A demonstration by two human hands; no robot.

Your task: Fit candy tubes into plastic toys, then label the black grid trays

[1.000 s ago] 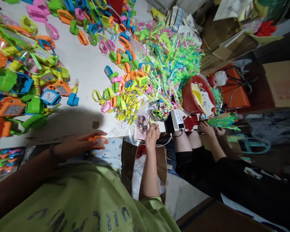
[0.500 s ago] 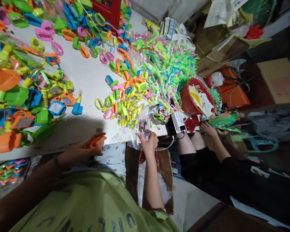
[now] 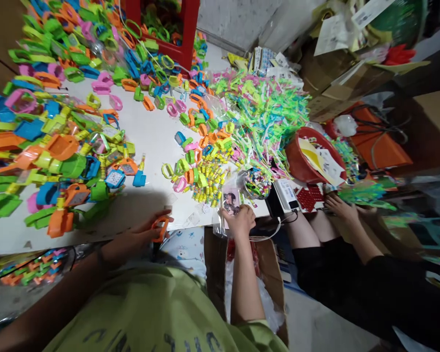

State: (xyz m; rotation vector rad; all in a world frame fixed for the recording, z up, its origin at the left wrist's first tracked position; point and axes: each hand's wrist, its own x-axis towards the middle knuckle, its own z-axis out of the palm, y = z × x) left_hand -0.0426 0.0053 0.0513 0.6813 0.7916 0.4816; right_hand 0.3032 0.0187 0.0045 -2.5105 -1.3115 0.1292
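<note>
One long white table (image 3: 146,137) stretches across the room, its left side under a heap of toy watches (image 3: 73,166), with bright plastic strips (image 3: 271,102) piled farther right and a red bucket (image 3: 295,159) beside them. The right hand (image 3: 241,222), just beside what looks like a pink phone (image 3: 230,201) a second ago, now covers its lower end; whether it grips or merely touches, I can't tell. The left hand (image 3: 143,237) holds one orange toy watch (image 3: 160,229) at the table's near edge, turned now so its loop shows, not its face. Probably the watch work is paused.
</note>
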